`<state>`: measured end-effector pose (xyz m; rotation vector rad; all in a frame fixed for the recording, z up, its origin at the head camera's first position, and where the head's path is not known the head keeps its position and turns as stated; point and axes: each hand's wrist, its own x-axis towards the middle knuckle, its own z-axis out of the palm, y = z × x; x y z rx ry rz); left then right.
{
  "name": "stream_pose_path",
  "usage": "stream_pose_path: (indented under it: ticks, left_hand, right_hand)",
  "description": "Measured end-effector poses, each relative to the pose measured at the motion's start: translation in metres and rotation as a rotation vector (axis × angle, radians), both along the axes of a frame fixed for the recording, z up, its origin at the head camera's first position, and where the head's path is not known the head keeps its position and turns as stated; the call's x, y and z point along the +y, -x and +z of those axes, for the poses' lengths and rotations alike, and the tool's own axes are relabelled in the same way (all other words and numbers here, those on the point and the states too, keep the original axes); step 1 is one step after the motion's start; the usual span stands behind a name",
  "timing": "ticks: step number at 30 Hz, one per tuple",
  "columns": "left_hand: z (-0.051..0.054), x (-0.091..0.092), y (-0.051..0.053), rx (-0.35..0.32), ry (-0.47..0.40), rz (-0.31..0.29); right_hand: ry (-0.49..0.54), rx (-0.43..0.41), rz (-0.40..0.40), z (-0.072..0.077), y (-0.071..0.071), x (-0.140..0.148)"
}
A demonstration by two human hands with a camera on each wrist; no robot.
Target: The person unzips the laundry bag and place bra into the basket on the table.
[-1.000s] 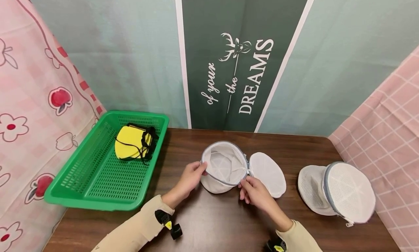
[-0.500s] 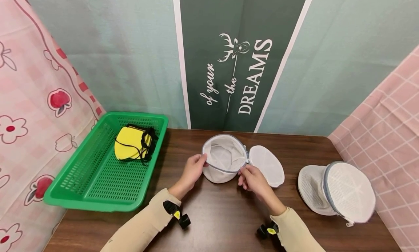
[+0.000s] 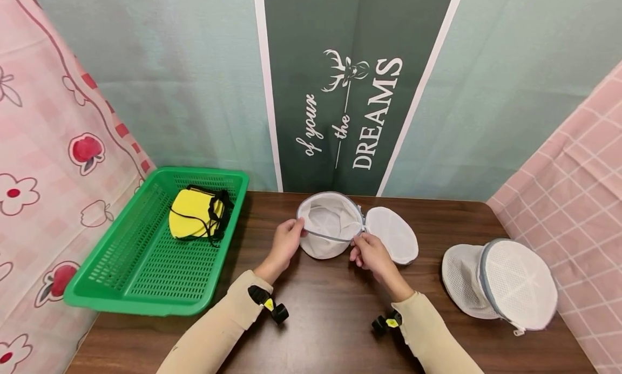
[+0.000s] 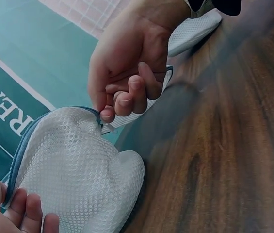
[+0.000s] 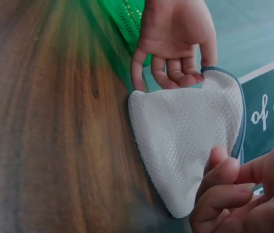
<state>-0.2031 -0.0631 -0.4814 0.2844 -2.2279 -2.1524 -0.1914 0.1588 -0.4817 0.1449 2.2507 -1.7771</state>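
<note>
A white mesh laundry bag point(image 3: 323, 247) with a grey-blue zipper rim stands on the table, its mouth unzipped. Its round lid point(image 3: 391, 236) lies folded out to the right. My left hand point(image 3: 286, 241) pinches the rim on the left side between thumb and fingers. On the right, near where the lid joins, my right hand point(image 3: 371, 253) pinches the rim by the zipper. In the left wrist view the mesh wall point(image 4: 73, 165) sags between both hands. The right wrist view shows the bag's side point(image 5: 180, 131) and the zipper edge up close.
A green perforated basket point(image 3: 146, 307) stands at the left, holding a folded yellow item point(image 3: 191, 212) with black cords. At the right sits a second white mesh bag point(image 3: 517, 285) with its lid in place and a zipper pull. Patterned cloths hang around the brown table point(image 3: 316, 331).
Both hands have moved the bag a little away from me, toward the back of the table, with the lid following. The grip on the rim stays on both sides.
</note>
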Motion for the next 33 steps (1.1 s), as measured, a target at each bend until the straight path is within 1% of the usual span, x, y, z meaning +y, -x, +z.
stream_pose_path:
  ticks: [4,11,16,19,24,29,33]
  left_hand:
    - [-0.001,0.001,0.006,-0.008,-0.024,0.008]
    - [-0.005,0.003,0.014,-0.014,-0.042,0.036]
    - [-0.005,0.003,0.018,-0.015,-0.058,0.044]
    - [-0.005,0.003,0.02,-0.012,-0.064,0.049]
    - [-0.006,0.004,0.025,-0.007,-0.061,0.052]
    - [-0.008,0.005,0.029,-0.004,-0.072,0.055]
    - [-0.009,0.005,0.03,0.006,-0.066,0.055]
  right_hand:
    - [-0.003,0.007,-0.023,-0.003,0.008,-0.001]
    - [0.001,0.01,-0.052,-0.008,0.018,-0.004]
    - [0.005,0.04,-0.078,-0.008,0.023,-0.006]
    - [0.004,0.057,-0.081,-0.006,0.026,-0.007]
    - [0.006,0.058,-0.095,-0.006,0.029,-0.007]
    - [0.033,0.062,-0.115,-0.007,0.032,-0.008]
    - [0.046,0.072,-0.135,-0.007,0.035,-0.009]
